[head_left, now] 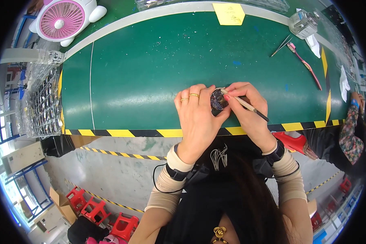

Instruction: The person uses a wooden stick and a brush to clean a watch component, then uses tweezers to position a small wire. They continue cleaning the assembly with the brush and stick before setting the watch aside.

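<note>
Near the front edge of the green work mat point(150, 73), my left hand point(197, 116) grips a small, dark, roundish part point(218, 100) between thumb and fingers. Its surface looks uneven, with brownish patches, and I cannot make out its kind. My right hand point(252, 112) pinches a slim pen-like tool point(247, 105) with a pale shaft and a dark rear end. The tool slants down to the left, its front end at the dark part's upper right edge. My right fingertips partly cover that spot, so I cannot tell whether the tool touches the part.
A pink toothbrush point(305, 64) and tweezers point(281, 45) lie at the right, near a glass jar point(303, 25). A yellow note point(228, 14) and a pink-white fan point(62, 19) are at the back. Clear trays point(40, 101) stack left. A co-worker's flowered sleeve point(351, 128) shows far right.
</note>
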Available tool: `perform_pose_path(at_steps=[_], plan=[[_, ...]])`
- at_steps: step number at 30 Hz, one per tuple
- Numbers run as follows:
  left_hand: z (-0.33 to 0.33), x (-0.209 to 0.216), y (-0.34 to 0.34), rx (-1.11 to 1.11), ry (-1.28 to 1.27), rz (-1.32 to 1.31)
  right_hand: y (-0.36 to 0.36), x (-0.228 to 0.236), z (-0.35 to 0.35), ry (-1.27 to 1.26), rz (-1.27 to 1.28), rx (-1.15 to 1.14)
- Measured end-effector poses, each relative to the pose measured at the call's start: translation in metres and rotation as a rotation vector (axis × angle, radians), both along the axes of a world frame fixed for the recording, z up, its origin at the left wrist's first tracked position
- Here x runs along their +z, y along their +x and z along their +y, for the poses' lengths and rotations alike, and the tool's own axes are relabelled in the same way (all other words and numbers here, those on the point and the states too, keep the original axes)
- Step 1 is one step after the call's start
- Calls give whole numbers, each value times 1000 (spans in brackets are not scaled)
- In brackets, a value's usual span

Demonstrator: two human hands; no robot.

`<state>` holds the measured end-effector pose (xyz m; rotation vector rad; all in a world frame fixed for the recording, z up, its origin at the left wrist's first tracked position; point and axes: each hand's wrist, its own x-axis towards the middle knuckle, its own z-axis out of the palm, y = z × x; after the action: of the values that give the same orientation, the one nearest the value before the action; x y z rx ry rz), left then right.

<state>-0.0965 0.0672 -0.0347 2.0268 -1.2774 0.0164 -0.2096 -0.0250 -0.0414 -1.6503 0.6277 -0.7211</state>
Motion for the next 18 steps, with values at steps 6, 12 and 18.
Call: perform_pose_path(at_steps=[6,12,18], plan=[[1,0,-1,-3,5,0,1,4,1,-53,40,24],[-1,0,0,-2,-3,-7,2,4,-1,-24,26,0],[0,-2,1,-1,-5,-5,3,5,1,83,13,-70]])
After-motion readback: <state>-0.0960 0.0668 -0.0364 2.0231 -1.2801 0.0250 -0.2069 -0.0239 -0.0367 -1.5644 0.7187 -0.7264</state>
